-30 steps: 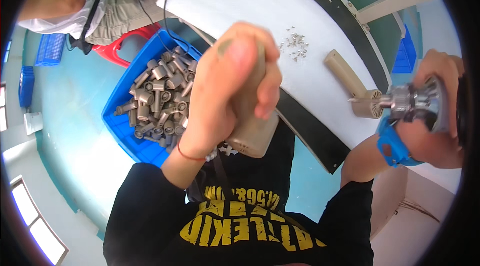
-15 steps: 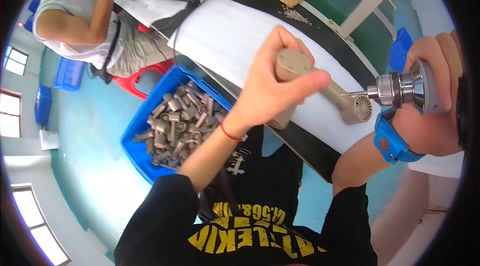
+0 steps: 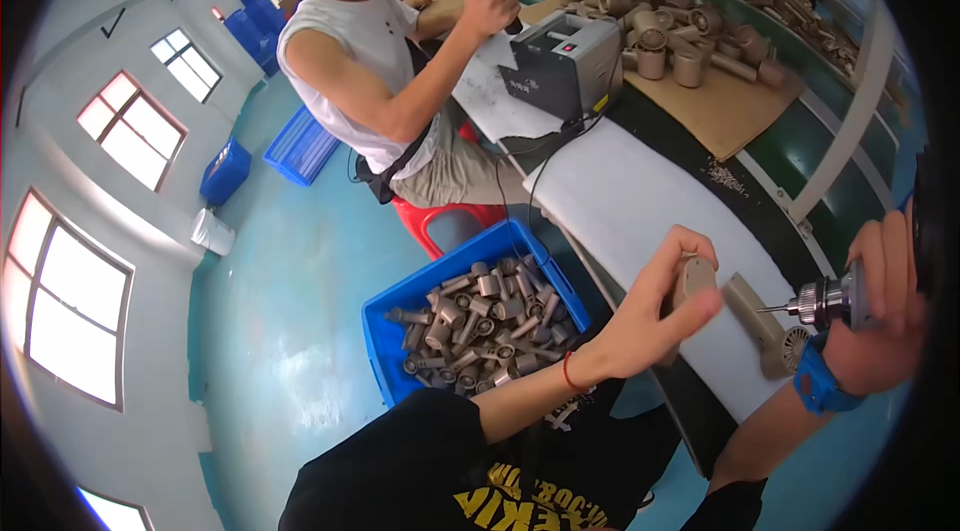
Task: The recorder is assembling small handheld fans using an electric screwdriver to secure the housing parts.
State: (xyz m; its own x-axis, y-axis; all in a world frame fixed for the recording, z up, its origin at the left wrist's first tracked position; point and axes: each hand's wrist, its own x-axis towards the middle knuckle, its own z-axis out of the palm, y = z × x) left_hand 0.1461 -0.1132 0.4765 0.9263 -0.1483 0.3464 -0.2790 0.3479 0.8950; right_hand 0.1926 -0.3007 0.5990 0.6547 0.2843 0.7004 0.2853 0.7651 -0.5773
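Note:
My left hand [image 3: 650, 316] is closed around a beige plastic housing [image 3: 697, 276] with a rounded end, its thumb stretched along the near side. Just right of it, above the white mat, a beige hair-dryer-shaped part [image 3: 757, 319] shows its handle and a round slotted grille. Whether it joins the piece in my left hand is hidden. At the far right my right hand [image 3: 885, 271] grips an electric screwdriver [image 3: 825, 301] with a silver collar. Its thin bit points left, close to the handle of the beige part; whether they touch, I cannot tell.
A blue crate [image 3: 378, 341] full of beige parts stands left of the bench. Beyond it a co-worker [image 3: 350, 61] sits on a red stool [image 3: 425, 231], holding a black tool. A black box-shaped machine [image 3: 565, 71] and cardboard [image 3: 715, 121] piled with beige housings are farther back.
The view has swung left and upward, bringing in the co-worker, windows and piled housings. Both hands keep their holds and appear farther right and lower in the picture.

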